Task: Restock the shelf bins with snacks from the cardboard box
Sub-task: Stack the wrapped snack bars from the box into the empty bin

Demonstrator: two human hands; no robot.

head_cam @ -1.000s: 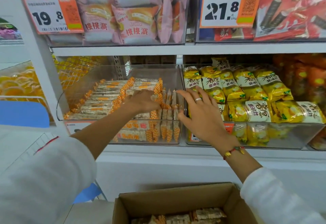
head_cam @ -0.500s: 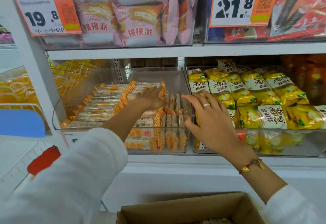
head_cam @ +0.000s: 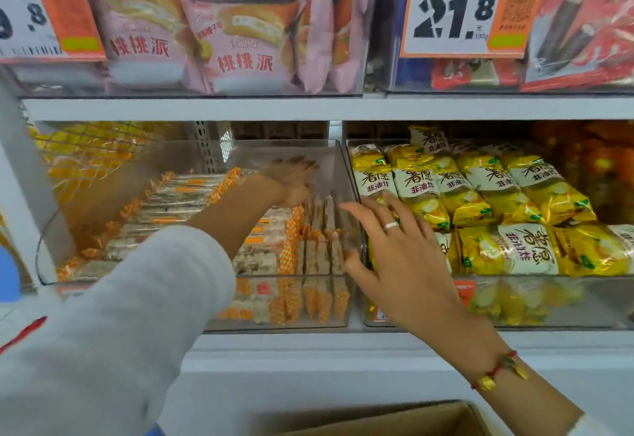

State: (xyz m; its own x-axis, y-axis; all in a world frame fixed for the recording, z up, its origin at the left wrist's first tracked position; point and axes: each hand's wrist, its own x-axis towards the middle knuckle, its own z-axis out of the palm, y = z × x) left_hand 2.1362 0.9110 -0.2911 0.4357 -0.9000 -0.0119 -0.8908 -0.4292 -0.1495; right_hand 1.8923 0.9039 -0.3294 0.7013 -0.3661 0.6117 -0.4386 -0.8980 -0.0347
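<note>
- The clear bin on the middle shelf holds orange-ended snack bars, some flat in rows and some upright on edge at its right side.
- The left hand reaches deep into this bin above the bars; it is blurred, so I cannot tell its grip.
- The right hand rests with spread, straight fingers at the bin's right wall, touching the upright bars.
- Yellow snack bags fill the neighbouring bin.
- The cardboard box sits below, at the bottom edge.

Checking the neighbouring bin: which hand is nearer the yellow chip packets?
Right. The right hand lies at the yellow chip packets; the left hand is over the orange-ended bars.
</note>
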